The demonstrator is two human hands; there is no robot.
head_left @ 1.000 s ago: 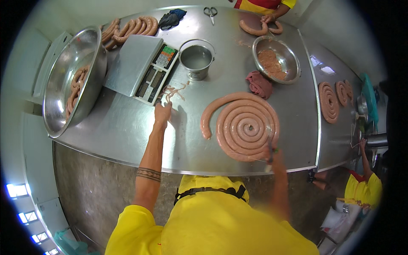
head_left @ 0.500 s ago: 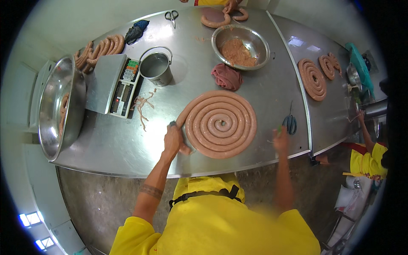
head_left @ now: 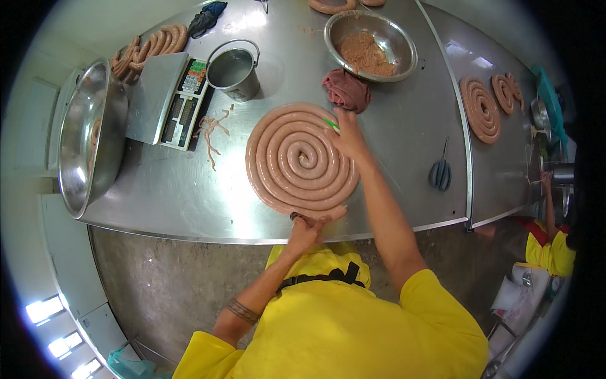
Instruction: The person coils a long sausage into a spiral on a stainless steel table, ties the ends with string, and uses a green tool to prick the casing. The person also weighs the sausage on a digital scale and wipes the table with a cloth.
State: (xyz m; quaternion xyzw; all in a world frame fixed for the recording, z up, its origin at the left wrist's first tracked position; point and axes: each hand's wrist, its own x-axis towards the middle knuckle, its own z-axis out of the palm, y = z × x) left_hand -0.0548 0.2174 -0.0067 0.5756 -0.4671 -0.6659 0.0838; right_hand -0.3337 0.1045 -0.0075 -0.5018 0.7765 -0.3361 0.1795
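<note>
A large spiral coil of raw sausage (head_left: pixel 271 158) lies flat on the steel table in front of me. My left hand (head_left: pixel 306 231) is at its near edge, fingers closed round the sausage's outer end; a dark band or cap shows on one finger. My right hand (head_left: pixel 346 134) rests at the coil's upper right edge. Between its fingers is a small slender green thing (head_left: pixel 331 124), partly hidden, its kind unclear. A crumpled dark-pink cloth (head_left: pixel 347 90) lies just beyond that hand. Dark-handled scissors (head_left: pixel 440 174) lie to the right.
A steel bowl of minced meat (head_left: pixel 368 54) stands at the back. Left are a grey bucket (head_left: pixel 232 72), a scale (head_left: pixel 167 101), casing scraps (head_left: pixel 213 134), a big steel bowl (head_left: pixel 88 139) and more sausages (head_left: pixel 154 54). Coiled sausages (head_left: pixel 480 110) lie right; a person's arm (head_left: pixel 549 202) shows there.
The coil has turned counterclockwise and shifted left, its outer end now nearest me. My left hand went with it; my right hand moved from beside the scissors to the coil. The view has shifted.
</note>
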